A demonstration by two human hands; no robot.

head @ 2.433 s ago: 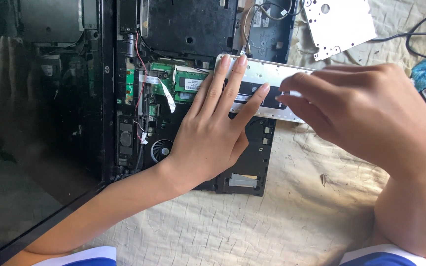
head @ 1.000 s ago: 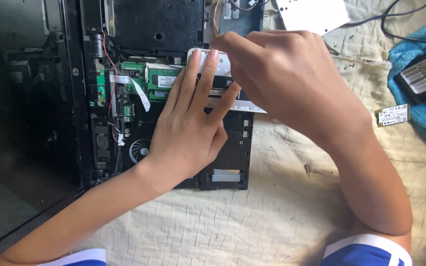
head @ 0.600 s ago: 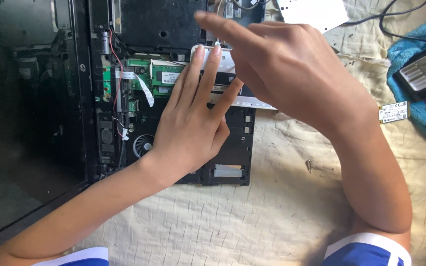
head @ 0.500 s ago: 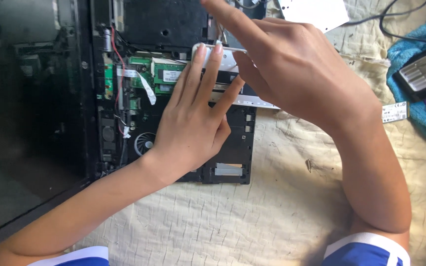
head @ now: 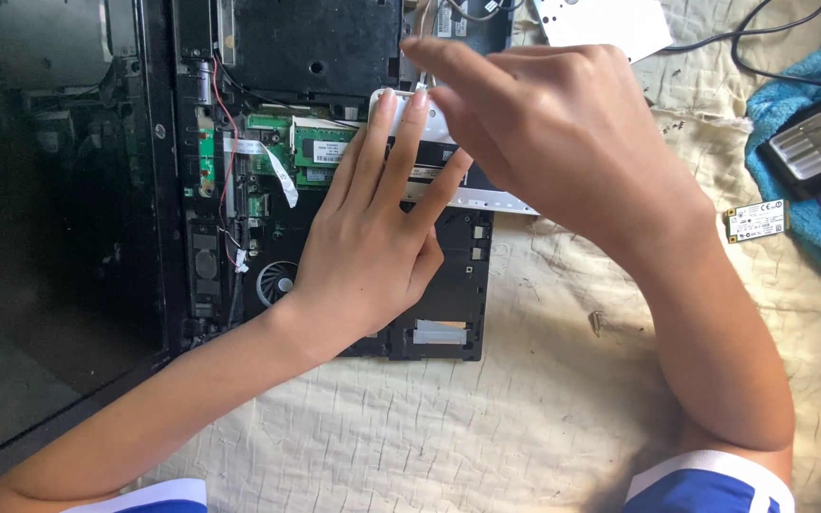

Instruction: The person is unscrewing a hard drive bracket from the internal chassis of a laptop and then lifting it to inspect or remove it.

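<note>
Head view: an opened laptop (head: 334,180) lies on a cream cloth (head: 525,418), its base cover off and green boards exposed. The left hand (head: 372,247) rests flat, fingers spread, on a white strip (head: 472,195) across the case. The right hand (head: 563,142), half-curled, pinches the strip's upper end. The strip looks not yet seated. A small card (head: 757,220) lies apart at right.

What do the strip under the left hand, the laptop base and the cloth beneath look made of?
Strip: silvery, pale sheen, probably thin metal, though it could be plastic. Laptop base: matte black, likely plastic. Cloth: cream, creased, clearly fabric. Left hand lies flat on the strip.
</note>
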